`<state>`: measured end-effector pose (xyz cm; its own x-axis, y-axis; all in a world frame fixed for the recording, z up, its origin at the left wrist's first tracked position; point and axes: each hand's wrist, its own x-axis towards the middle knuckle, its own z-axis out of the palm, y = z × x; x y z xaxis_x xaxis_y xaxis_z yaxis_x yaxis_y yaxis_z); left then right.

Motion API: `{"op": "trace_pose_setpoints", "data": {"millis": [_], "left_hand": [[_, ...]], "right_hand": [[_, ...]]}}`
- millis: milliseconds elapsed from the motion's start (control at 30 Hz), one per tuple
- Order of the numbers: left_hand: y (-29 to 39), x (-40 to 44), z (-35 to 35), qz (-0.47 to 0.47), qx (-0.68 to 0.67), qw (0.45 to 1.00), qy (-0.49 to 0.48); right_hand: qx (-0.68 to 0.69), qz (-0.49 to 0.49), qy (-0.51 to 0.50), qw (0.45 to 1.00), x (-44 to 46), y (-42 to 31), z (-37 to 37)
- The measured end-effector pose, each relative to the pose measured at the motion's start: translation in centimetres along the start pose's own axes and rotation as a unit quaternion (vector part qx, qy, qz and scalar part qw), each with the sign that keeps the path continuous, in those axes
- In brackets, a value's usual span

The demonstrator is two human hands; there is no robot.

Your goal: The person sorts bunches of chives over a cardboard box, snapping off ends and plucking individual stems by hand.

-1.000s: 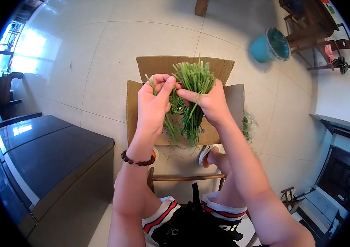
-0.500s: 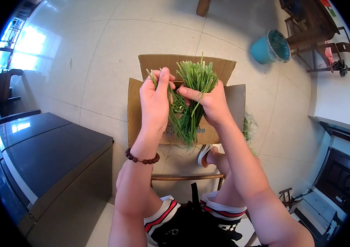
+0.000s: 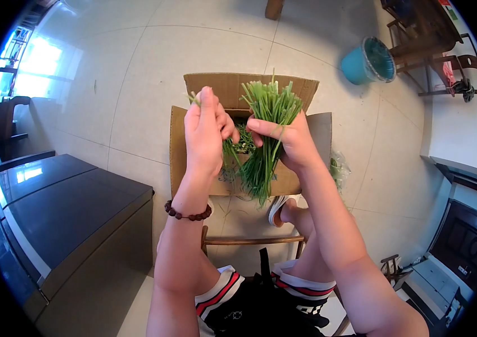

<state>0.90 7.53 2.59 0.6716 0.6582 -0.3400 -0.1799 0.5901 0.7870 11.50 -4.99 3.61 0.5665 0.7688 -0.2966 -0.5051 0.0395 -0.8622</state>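
Note:
My right hand [image 3: 291, 140] is wrapped round a thick bunch of chives [image 3: 272, 104], its pale cut ends pointing up and its leaves hanging down. To the left, my left hand [image 3: 204, 132] is closed, with a few chive stalks [image 3: 194, 99] pinched between thumb and fingers. Their short ends stick out above the fingers; the rest runs behind the hand. Both hands are over an open cardboard box [image 3: 249, 85]. Loose green pieces [image 3: 243, 140] lie inside it, partly hidden by the hands and the bunch.
A blue lined bin [image 3: 362, 63] stands on the tiled floor at upper right, beside dark wooden furniture [image 3: 435, 67]. Right of the box lies a clear plastic bag [image 3: 339, 168] with greens. A dark grey cabinet-like unit [image 3: 75, 191] is at left. Below the box runs a wooden bar [image 3: 252, 241].
My left hand has moved slightly left and up, away from the bunch, with the pinched stalks. My right hand keeps its hold on the bunch, nearly in place.

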Motion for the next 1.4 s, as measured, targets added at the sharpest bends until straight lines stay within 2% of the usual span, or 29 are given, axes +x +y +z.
{"op": "trace_pose_setpoints", "data": {"millis": [67,133,233,467,567,633,700,933,1000,1133,1200,1300,1400], "left_hand": [[0.9,-0.7,0.8,-0.033,0.022,0.999,-0.022],[0.9,-1.1,1.5,0.029,0.139,0.990,-0.022],[0.6,-0.9,1.5,0.057,0.185,0.980,-0.037],[0.1,-0.9,1.7,0.043,0.195,0.979,-0.046],[0.5,-0.5,1.2,0.033,0.206,0.978,-0.001],[0.6,0.1,0.7,0.065,0.107,0.991,0.056],[1.0,0.4,0.6,0.066,0.095,0.990,0.083],[1.9,-0.1,-0.2,0.010,0.117,0.992,0.049],[1.8,-0.6,0.5,0.048,0.232,0.971,0.030],[1.0,-1.0,0.9,0.067,0.243,0.968,-0.008],[0.7,-1.1,1.1,0.102,0.303,0.947,-0.038],[0.6,-1.1,1.3,0.122,0.309,0.941,-0.064],[0.6,-0.9,0.7,0.095,0.343,0.932,-0.074]], "right_hand": [[0.035,0.030,-0.040,0.998,-0.3,-0.4,-0.3],[0.037,0.029,-0.041,0.998,-0.4,-0.5,-0.4],[0.045,0.032,-0.045,0.997,-0.5,-0.6,-0.7],[0.063,0.051,-0.070,0.994,-0.6,-1.2,-1.3],[0.075,0.079,-0.076,0.991,-0.7,-1.1,-1.7],[0.091,0.082,-0.076,0.990,-0.8,-1.1,-2.1],[0.107,0.085,-0.077,0.988,-0.8,-1.1,-2.4],[0.096,0.062,-0.066,0.991,-0.4,-1.0,-2.9],[0.053,0.059,-0.031,0.996,-0.3,-1.0,-2.5],[0.002,0.058,-0.033,0.998,-0.1,-0.7,-2.0],[0.006,0.050,-0.038,0.998,-0.1,-0.7,-1.6],[0.022,0.043,-0.045,0.998,0.1,-0.3,-1.6],[0.026,0.043,-0.048,0.998,0.2,-0.3,-1.6]]}}
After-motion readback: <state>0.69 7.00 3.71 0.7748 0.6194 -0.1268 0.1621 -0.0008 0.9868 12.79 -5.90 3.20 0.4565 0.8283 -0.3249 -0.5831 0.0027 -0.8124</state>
